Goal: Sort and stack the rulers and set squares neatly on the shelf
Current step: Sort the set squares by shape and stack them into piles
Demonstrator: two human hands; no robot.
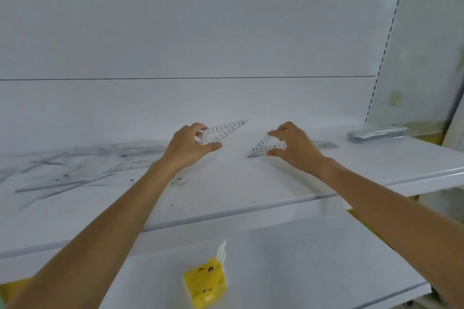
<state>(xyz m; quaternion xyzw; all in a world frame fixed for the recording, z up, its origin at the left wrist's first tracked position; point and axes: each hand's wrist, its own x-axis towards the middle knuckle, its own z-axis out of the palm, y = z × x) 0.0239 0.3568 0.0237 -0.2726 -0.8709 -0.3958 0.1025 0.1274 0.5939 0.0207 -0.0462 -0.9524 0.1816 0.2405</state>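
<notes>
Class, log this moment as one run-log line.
left hand: pinches long set square | right hand: pinches small set square | loose rulers: scattered left on shelf | stacking: not yet done

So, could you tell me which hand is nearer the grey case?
Right. The right hand, pinching a small set square, is left of the grey case; the left hand, on a longer set square, is farther left.

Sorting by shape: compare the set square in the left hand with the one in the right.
The left set square looks longer and slimmer than the right set square. The left one's scale runs to 10; the right one's visible scale stops at 5. The left one's sharp tip points right, the right one's points left. Both are clear plastic with black numerals, pinched by the left hand and right hand.
</notes>
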